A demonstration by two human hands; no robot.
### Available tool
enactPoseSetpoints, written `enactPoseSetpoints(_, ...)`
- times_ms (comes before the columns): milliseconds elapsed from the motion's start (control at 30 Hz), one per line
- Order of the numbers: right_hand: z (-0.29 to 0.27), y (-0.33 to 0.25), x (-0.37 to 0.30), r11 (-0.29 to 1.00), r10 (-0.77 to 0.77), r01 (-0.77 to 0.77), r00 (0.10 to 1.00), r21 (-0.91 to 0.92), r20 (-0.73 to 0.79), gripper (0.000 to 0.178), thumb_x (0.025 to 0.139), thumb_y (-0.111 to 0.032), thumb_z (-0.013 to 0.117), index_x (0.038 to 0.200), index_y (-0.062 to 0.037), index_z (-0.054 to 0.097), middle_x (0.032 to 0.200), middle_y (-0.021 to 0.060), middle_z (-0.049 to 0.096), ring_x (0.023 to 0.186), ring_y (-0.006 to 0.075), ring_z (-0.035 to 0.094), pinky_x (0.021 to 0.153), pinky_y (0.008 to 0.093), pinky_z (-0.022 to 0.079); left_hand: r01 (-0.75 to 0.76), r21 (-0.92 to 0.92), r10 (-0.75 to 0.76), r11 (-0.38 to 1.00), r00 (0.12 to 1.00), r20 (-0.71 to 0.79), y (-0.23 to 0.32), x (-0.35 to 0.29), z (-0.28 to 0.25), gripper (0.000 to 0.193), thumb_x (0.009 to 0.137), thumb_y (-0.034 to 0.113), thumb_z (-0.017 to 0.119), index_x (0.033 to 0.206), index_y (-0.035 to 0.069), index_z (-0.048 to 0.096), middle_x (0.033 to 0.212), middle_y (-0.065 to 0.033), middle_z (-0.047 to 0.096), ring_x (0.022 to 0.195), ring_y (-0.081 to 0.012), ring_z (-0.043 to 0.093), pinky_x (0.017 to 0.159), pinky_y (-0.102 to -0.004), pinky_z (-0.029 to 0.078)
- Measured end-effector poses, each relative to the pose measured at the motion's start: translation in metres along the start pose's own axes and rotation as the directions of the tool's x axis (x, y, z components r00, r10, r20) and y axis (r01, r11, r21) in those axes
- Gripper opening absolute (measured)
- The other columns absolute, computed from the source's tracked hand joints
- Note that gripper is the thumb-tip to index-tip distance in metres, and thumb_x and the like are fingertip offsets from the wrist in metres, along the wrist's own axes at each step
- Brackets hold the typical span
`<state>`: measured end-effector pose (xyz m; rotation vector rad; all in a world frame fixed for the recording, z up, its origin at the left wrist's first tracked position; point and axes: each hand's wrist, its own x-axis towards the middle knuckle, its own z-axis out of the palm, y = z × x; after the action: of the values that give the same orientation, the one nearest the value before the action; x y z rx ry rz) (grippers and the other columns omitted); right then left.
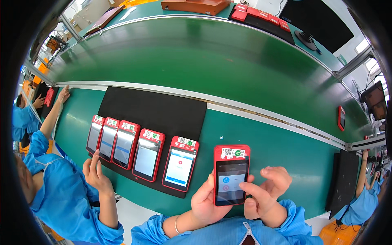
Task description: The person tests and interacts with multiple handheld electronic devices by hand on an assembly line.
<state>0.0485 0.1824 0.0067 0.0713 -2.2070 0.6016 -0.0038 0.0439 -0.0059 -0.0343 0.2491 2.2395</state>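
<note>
My left hand (208,204) is wrapped round a red handheld terminal (232,175), keeping it upright above the table's near edge. Its lit touchscreen shows a pop-up with a blue and a pink round icon; labels are stuck above the screen. My right hand (265,194) holds nothing, and its index fingertip is at the right part of that screen. To the left, several similar red terminals lie in a row on a black mat (153,108), screens lit. The nearest of them (181,163) shows a red cross mark on white.
At left, a co-worker's hand (98,173) reaches to the row's lower edge. A green raised panel (196,57) with a metal rail runs behind the mat. On the upper shelf are red boxes (263,15) and a black monitor (316,24). Another red terminal (341,118) lies far right.
</note>
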Motion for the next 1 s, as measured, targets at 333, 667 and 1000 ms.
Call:
enactPoseSetpoints(333, -0.0027, 0.0004, -0.0021, 0.999, -0.05, 0.049, 0.997, -0.014, -0.056, 0.03, 0.085, -0.037, 0.051, 0.086, -0.0199, 0.076, 0.108, 0.0061, 0.056, 0.098, 0.0225, 0.046, 0.085, 0.0387, 0.035, 0.02, 0.027, -0.02, 0.999, 1.0, 0.008, 0.0019, -0.0003, 0.0015, 0.058, 0.103, 0.043, 0.024, 0.144, 0.004, 0.036, 0.143, -0.0188, 0.045, 0.127, -0.033, 0.049, 0.107, -0.046, 0.04)
enactPoseSetpoints(667, -0.0005, -0.0011, 0.0005, 1.0, -0.013, 0.013, 0.999, -0.007, -0.046, 0.03, 0.086, -0.036, 0.051, 0.086, -0.0192, 0.076, 0.107, 0.0064, 0.057, 0.098, 0.0218, 0.046, 0.084, 0.038, 0.035, 0.017, -0.003, -0.017, 1.0, 1.0, 0.01, 0.0001, 0.0, -0.0006, 0.058, 0.102, 0.042, 0.021, 0.144, 0.005, 0.036, 0.142, -0.0183, 0.046, 0.126, -0.0317, 0.05, 0.107, -0.0453, 0.039)
enactPoseSetpoints(1000, -0.0033, 0.0001, 0.0009, 1.0, -0.01, 0.01, 1.0, -0.024, -0.009, 0.03, 0.085, -0.034, 0.051, 0.09, -0.0185, 0.076, 0.11, 0.0064, 0.057, 0.099, 0.0218, 0.047, 0.086, 0.0381, 0.034, 0.036, 0.059, -0.036, 0.998, 0.999, -0.016, -0.0002, 0.0004, 0.0007, 0.06, 0.101, 0.043, 0.022, 0.143, 0.005, 0.037, 0.141, -0.0172, 0.047, 0.124, -0.0318, 0.051, 0.106, -0.0451, 0.04)
